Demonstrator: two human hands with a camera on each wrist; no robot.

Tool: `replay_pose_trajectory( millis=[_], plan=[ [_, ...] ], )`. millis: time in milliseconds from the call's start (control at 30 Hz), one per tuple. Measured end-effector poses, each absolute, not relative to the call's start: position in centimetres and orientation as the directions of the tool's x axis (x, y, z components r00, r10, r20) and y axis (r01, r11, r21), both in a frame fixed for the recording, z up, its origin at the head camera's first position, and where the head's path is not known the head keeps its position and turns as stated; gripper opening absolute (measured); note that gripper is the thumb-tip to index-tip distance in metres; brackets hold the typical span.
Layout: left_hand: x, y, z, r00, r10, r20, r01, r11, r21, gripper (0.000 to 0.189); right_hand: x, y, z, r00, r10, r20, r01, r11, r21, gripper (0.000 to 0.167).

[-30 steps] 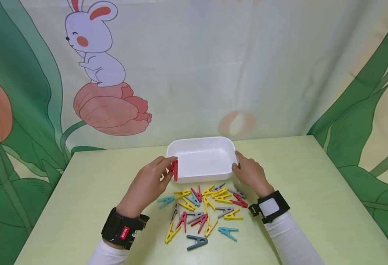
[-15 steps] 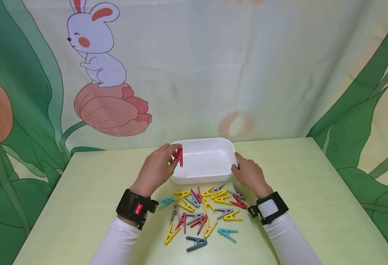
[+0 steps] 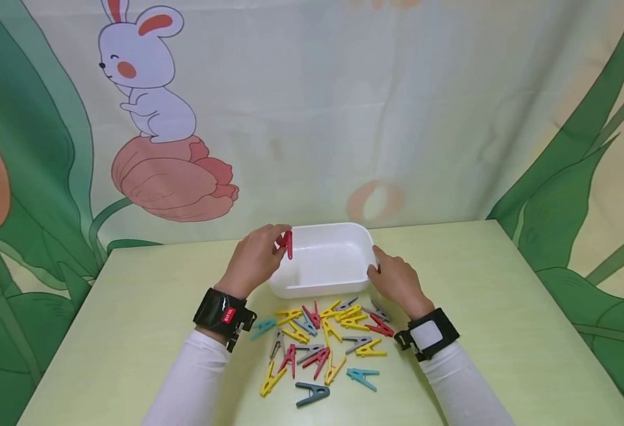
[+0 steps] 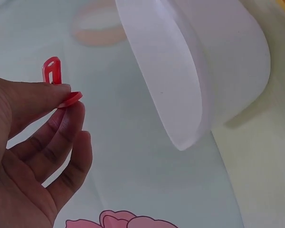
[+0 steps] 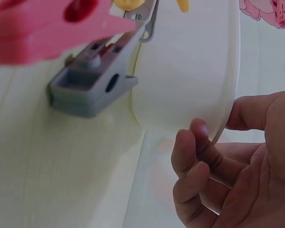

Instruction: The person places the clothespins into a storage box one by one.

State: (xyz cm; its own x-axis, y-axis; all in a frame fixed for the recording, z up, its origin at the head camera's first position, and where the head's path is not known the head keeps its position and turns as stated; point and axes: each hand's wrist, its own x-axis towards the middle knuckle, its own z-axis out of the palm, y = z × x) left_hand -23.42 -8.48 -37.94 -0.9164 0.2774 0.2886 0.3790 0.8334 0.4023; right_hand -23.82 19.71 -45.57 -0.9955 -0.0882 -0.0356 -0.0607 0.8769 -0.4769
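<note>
And here come the white sleeves, the left sleeve (image 3: 192, 378) at lower centre-left, the right sleeve (image 3: 463, 390) at lower right, both long and close-fitting! A glossy black wrist strap (image 3: 213, 309) wears a red label (image 3: 229, 315) with tiny pale lettering; across, a black wristband (image 3: 447, 324) shows a whitish rectangular panel (image 3: 427, 335). Left hand (image 3: 252, 259) bare, right hand (image 3: 398, 278) bare!

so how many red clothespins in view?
5. One red clothespin is pinched in the left hand; four lie on the table: one nearest the white tray, one toward the right, two side by side nearer the person. Overlaps may hide more.
</note>
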Motion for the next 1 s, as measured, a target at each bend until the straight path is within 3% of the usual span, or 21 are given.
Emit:
replay_pose_trajectory(
  millis=[733,1000],
  plan=[
    [-26.9,-7.4,-38.7,-0.95,0.256,0.179,0.31,0.839,0.447,0.038,-23.7,19.8,-45.1,-0.995,-0.102,-0.018,-0.085,0.9,-0.427,0.059],
    [-27.2,-6.8,-39.4,-0.957,0.268,0.112,0.289,0.842,0.454,0.048,-23.8,19.9,-45.3,-0.994,-0.107,-0.009,-0.092,0.893,-0.441,0.059]
  ],
)
